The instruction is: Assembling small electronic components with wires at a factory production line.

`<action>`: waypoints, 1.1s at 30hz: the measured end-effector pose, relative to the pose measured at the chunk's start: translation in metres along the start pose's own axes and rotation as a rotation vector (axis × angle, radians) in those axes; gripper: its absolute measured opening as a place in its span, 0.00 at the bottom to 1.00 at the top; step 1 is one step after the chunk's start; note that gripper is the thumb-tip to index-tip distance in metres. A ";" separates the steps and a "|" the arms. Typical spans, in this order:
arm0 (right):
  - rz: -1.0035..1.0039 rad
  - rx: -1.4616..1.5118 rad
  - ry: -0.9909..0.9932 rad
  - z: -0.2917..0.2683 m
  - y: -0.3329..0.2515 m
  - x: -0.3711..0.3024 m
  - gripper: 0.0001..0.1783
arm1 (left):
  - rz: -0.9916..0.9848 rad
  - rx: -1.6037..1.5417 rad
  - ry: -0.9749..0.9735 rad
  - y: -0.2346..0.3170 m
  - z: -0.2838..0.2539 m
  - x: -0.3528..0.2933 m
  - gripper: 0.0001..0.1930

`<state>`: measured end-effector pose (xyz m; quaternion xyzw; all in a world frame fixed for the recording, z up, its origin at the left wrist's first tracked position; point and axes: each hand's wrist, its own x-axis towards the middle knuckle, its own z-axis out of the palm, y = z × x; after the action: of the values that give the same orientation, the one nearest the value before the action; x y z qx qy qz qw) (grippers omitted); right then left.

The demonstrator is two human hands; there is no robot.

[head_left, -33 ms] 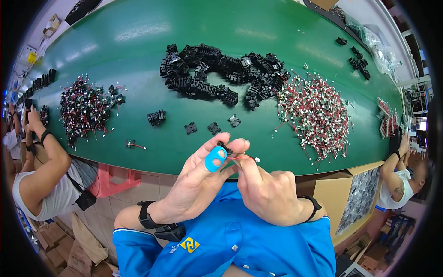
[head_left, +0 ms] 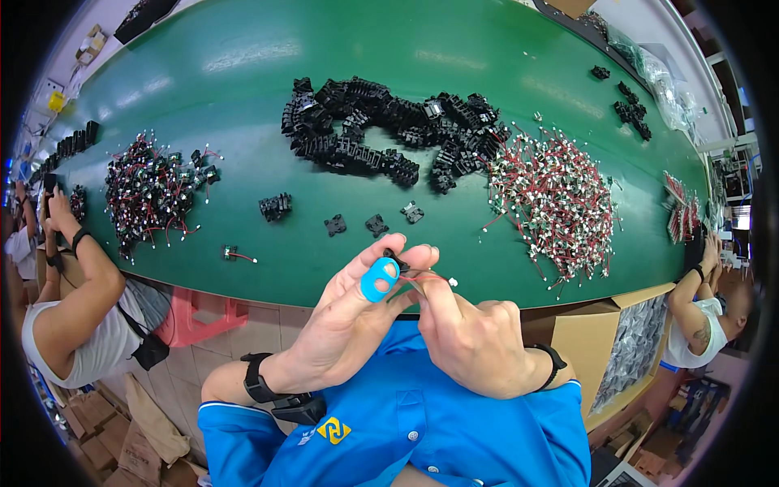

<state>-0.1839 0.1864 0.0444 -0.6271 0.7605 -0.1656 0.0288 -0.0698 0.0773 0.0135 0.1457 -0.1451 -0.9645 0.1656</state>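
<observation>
My left hand (head_left: pixel 333 329) pinches a small black plastic housing (head_left: pixel 395 258) just off the table's near edge. Its thumb wears a blue finger guard (head_left: pixel 375 286) with holes. Thin red wire (head_left: pixel 426 277) runs from beside the housing over my right index finger, ending in a small white connector (head_left: pixel 453 282). My right hand (head_left: pixel 487 345) is closed, fingertips against the same spot; what they grip is hidden behind the fingers. Just beyond lie separate black housings (head_left: pixel 376 225) on the green table (head_left: pixel 454 243).
Black housings (head_left: pixel 353 154) form a long heap mid-table. A pile of red-wired circuit boards (head_left: pixel 556 203) lies right; a pile of wired black parts (head_left: pixel 150 195) lies left. One wired piece (head_left: pixel 231 253) sits near the front edge. A cardboard box (head_left: pixel 584 341) stands right; people work both sides.
</observation>
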 end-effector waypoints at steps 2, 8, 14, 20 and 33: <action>-0.020 -0.001 -0.018 -0.005 0.001 -0.001 0.15 | -0.025 0.058 0.030 0.003 0.003 0.000 0.18; -0.139 -0.047 -0.168 -0.021 0.015 0.002 0.16 | -0.032 0.166 -0.043 0.006 -0.006 0.001 0.18; -0.242 0.009 -0.179 -0.019 0.029 0.004 0.17 | -0.092 0.045 -0.132 0.003 -0.011 0.005 0.18; -0.343 -0.138 0.242 0.012 0.037 -0.002 0.16 | -0.075 -0.001 -0.185 0.001 -0.005 0.006 0.19; -0.406 0.382 0.380 -0.022 0.038 -0.021 0.24 | -0.017 0.529 0.058 0.011 0.007 -0.002 0.18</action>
<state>-0.2211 0.2177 0.0510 -0.7069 0.5673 -0.4215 -0.0302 -0.0671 0.0700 0.0241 0.2128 -0.3861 -0.8898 0.1180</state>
